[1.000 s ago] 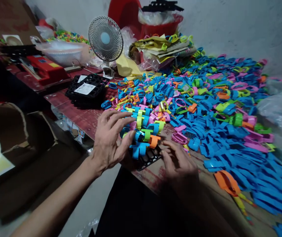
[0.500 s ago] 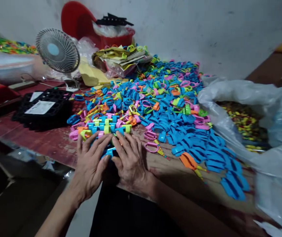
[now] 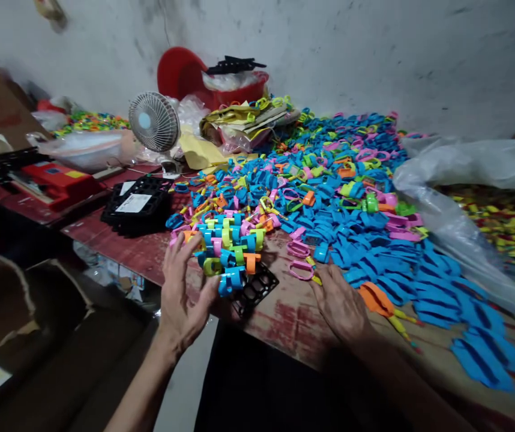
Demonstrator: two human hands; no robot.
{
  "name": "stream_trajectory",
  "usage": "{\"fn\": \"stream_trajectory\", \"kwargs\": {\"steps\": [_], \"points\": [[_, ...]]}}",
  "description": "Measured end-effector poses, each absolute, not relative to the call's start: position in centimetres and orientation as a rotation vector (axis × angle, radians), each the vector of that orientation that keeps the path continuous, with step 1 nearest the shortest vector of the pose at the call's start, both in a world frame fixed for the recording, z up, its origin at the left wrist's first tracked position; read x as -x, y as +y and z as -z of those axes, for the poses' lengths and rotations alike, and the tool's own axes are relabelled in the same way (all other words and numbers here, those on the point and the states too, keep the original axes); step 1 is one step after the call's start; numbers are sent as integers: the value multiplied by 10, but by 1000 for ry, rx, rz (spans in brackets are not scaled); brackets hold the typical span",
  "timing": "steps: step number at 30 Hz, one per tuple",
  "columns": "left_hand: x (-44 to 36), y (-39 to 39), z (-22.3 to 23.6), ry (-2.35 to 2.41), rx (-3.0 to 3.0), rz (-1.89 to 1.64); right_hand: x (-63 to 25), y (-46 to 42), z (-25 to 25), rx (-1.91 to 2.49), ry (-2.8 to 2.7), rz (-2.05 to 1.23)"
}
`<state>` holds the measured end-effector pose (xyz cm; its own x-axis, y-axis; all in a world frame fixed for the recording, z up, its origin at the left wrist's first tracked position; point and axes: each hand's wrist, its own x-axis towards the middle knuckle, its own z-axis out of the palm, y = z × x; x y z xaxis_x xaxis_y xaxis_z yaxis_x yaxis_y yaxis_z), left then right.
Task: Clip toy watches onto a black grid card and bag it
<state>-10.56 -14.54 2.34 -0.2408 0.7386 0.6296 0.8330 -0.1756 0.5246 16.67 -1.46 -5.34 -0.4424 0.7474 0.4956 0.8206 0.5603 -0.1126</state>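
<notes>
Several blue, pink, green and orange plastic pieces stand in tight rows [image 3: 228, 243] in a black perforated tray [image 3: 257, 291] near the table's front edge. My left hand [image 3: 183, 294] is open beside the tray's left side, fingers spread, its thumb close to the nearest blue piece. To the right, my right hand [image 3: 341, 303] has its fingers bent together over a yellow segmented stick [image 3: 316, 279] by a pink plastic loop [image 3: 301, 270]. My right fingers partly hide the stick.
Loose, mostly blue plastic loops [image 3: 329, 204] cover the table's middle and right. A fan [image 3: 153, 122], a stack of black trays [image 3: 135, 207] and a red box [image 3: 59, 183] stand at left. A plastic bag [image 3: 424, 174] of small yellow and red pieces is at right.
My hands have come apart from the rows of pieces. The right has moved to the pink loop; the left stays beside the tray. The view has turned left.
</notes>
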Motion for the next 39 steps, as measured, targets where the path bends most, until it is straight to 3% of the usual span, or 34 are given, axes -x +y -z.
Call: {"fn": "stream_trajectory", "kwargs": {"steps": [5, 9, 17, 24, 33, 39], "points": [[94, -134, -42, -1887, 2056, 801, -173, 2, 60, 1262, -2402, 264], [88, -115, -59, -1840, 2180, 604, -173, 9, 54, 1184, -2405, 63], [88, -92, -57, -1933, 2284, 664, -109, -9, 51, 1134, -2065, -661], [87, -93, -52, -1941, 2286, 861, -79, -7, 42, 1176, -2095, -769], [88, -92, -47, -1919, 2266, 998, -69, -13, 39, 910, -2167, -696], [81, -92, -48, -1920, 2216, 891, -64, -22, 50, 902, -2185, -501]]}}
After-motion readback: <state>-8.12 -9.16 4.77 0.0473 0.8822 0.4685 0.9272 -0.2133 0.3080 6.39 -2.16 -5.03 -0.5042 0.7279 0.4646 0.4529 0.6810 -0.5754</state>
